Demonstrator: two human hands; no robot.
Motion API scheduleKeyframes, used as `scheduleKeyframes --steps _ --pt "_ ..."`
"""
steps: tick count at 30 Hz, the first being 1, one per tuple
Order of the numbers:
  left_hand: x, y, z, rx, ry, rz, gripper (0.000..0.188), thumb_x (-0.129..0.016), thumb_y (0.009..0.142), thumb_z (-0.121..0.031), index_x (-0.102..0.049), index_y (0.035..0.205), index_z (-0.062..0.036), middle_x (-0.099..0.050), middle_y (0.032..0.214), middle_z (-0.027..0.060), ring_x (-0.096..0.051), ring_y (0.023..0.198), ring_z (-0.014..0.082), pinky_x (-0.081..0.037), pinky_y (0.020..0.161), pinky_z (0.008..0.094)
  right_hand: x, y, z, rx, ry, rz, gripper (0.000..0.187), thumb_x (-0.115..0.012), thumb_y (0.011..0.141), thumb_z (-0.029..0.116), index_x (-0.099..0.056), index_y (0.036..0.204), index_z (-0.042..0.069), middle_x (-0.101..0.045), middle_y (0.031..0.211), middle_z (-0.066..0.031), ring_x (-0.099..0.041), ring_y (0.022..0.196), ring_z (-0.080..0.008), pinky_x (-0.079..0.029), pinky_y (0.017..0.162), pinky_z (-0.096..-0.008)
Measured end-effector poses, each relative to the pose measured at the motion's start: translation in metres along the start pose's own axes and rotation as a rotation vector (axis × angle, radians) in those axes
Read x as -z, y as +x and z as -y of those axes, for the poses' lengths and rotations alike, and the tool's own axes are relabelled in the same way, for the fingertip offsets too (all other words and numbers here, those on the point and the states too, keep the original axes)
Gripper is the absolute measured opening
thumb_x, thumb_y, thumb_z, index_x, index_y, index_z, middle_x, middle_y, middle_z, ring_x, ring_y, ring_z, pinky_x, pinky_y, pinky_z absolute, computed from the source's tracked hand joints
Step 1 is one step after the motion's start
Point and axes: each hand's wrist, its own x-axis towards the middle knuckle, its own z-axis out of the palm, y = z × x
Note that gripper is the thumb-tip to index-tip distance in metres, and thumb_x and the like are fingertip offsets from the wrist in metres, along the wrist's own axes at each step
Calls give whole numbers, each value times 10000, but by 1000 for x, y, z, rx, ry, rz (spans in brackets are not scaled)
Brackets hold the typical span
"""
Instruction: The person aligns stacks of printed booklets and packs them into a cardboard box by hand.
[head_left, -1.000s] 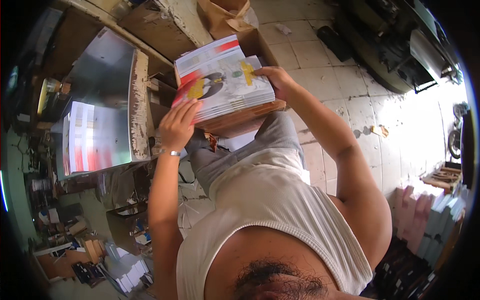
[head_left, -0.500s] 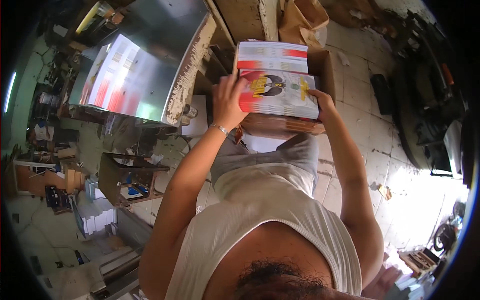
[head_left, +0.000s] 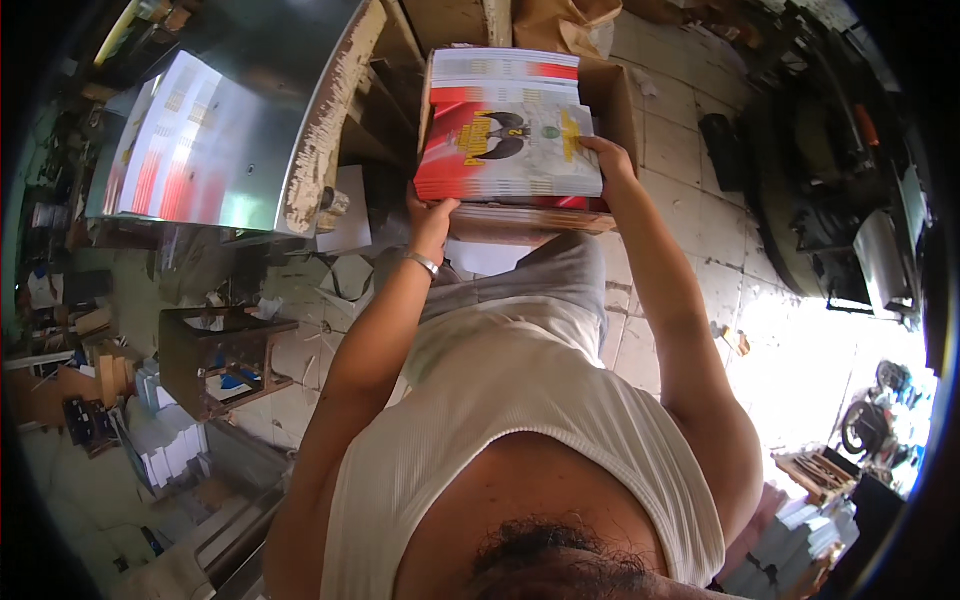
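Both my hands hold a thick stack of printed booklets [head_left: 505,125] with red, white and yellow covers, in front of my chest. My left hand [head_left: 432,222], with a metal bracelet on the wrist, grips the stack's near left corner. My right hand [head_left: 612,160] clasps its right edge. The stack lies over an open brown cardboard box [head_left: 612,90] on the floor, and I cannot tell whether it rests on the box.
A metal-topped table [head_left: 255,120] with a worn edge carries a printed sheet [head_left: 165,140] at the left. Below it stand a small wooden stool [head_left: 225,355] and piles of white paper [head_left: 170,450]. Dark machinery [head_left: 830,190] stands right on the tiled floor.
The view has swung, so the booklet stack and both hands now sit more centred and higher. My grip on the stack is the same.
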Motion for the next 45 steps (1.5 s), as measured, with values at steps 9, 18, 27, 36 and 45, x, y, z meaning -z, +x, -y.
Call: scheduleKeyframes --steps 9,18,27,36,45 --pt "5 -6 3 37 -110 26 649 -714 784 -16 -483 1390 -51 -613 1244 49 -578 1142 162 -416 1040 314 10 -1 -11 165 -163 5 284 -645 935 122 -666 1182 -16 -730 1014 -153 -729 838 -262 -598 762 -401" --pt "-1 0 2 146 -61 -107 711 -672 781 -36 -399 1437 -9 -596 1274 98 -568 1166 210 -413 1054 342 29 14 -23 180 -149 -98 288 -616 967 109 -626 1224 -20 -722 1071 -147 -738 892 -267 -616 798 -394" --pt "7 9 15 43 -58 -39 728 -740 793 -111 -375 1415 -18 -554 1314 110 -535 1219 224 -386 1081 340 7 15 -29 346 -626 -75 310 -609 950 172 -637 1185 -30 -702 1009 -139 -669 901 -209 -544 813 -362" --pt "18 18 -43 196 117 136 474 -727 915 -308 -597 1277 -30 -657 1240 90 -605 1135 183 -439 1013 331 -6 -1 -5 344 -1431 -227 397 -721 849 275 -684 1078 -48 -721 990 -187 -694 924 -259 -539 797 -414" --pt "30 39 -29 147 127 266 340 -635 1022 -197 -608 1320 -36 -677 1261 44 -626 1148 150 -445 1019 314 -15 -2 -17 175 -749 -116 713 -819 820 327 -552 1330 -93 -689 1154 -207 -682 1006 -260 -546 893 -382"
